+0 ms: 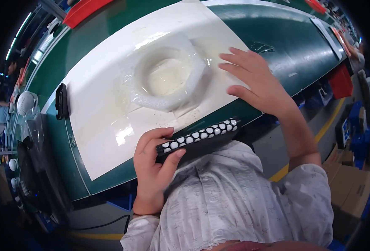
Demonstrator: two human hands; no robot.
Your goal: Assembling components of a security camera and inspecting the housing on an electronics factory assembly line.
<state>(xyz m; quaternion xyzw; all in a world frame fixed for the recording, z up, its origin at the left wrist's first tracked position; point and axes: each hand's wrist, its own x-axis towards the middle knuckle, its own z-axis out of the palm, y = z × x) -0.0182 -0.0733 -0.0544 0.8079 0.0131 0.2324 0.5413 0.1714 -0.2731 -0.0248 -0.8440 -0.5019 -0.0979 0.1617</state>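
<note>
My left hand [153, 161] grips one end of a dark, flat strip [201, 136], its thumb below and its fingers on top. White round discs line the strip's upper edge in staggered rows, and its far end points to the right, near my clothing. My right hand [251, 77] is held with fingers spread at the right edge of a white sheet [97, 121], holding nothing. On that sheet stands a thick-walled white ring-shaped holder [141, 90], angular outside and round inside, with a pale, shiny bottom. Glossy clear patches, like tape, lie around it.
The sheet covers part of a green tabletop [277, 29]. A small black part [61, 101] lies at its left edge, near a white round object [27, 103]. Red bins [86, 10] stand at the back and right. Cardboard boxes [345, 184] are on the floor at right.
</note>
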